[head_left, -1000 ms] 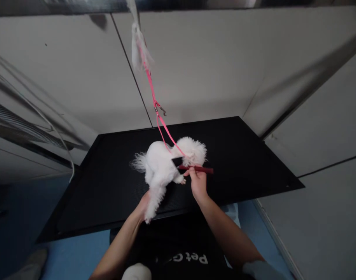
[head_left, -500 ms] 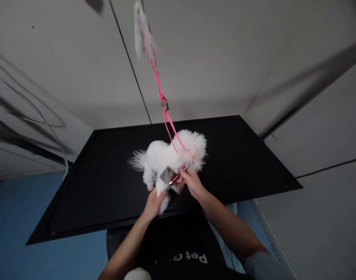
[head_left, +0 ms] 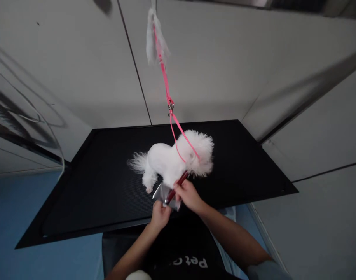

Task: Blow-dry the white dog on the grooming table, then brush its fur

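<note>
1. Head view: white dog [head_left: 164, 160] on bench [head_left: 242, 163]; my right hand's [head_left: 189, 196] grip clamps the brush handle [head_left: 182, 178].
2. I can't tell my left hand's [head_left: 160, 216] grip.
3. Brushing seems in hand; another stroke calls for a steadied dog.

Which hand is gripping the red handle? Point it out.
The right hand: its fingers close around the red handle. The left hand sits lower, beside the silver head, off the handle.
</note>
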The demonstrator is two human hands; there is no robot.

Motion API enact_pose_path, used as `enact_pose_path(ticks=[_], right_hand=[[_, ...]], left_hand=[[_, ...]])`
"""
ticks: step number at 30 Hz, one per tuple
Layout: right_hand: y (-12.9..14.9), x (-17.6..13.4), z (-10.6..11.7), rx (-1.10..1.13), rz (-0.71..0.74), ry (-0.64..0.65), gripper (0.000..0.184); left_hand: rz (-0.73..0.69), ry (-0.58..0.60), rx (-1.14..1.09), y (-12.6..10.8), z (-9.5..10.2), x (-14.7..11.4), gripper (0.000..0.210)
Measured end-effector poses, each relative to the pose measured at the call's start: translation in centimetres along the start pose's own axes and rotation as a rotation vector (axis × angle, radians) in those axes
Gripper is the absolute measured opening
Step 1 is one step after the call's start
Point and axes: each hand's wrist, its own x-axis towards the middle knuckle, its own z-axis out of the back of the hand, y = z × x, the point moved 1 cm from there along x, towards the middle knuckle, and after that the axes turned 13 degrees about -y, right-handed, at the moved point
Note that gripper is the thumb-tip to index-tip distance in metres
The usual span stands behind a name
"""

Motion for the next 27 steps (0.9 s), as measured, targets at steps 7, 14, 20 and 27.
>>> enact_pose_path(ticks=[7, 14, 20, 27], right_hand=[[1.5, 0.0, 0.5, 0.058, 0.017, -0.061, 0.028], [1.3, 0.1, 0.6, 0.047, 0.066, -0.148, 0.024], [0.3, 0.2, -0.1, 0.117, 0.017, -0.168, 0.032], [-0.7, -0.5, -0.6, 0.208, -0.018, -0.207, 0.038]], left_hand=[[0.018, -0.043, 0.03, -0.5, 0.0, -0.9, 0.043], [0.157, -0.043, -0.133, -0.7, 0.2, -1.2, 0.078], [0.211, 0.163, -0.106, -4.2, 3.5, 0.0, 0.068], [0.37, 0.129, -0.174, -6.6, 5.2, 0.1, 0.061]])
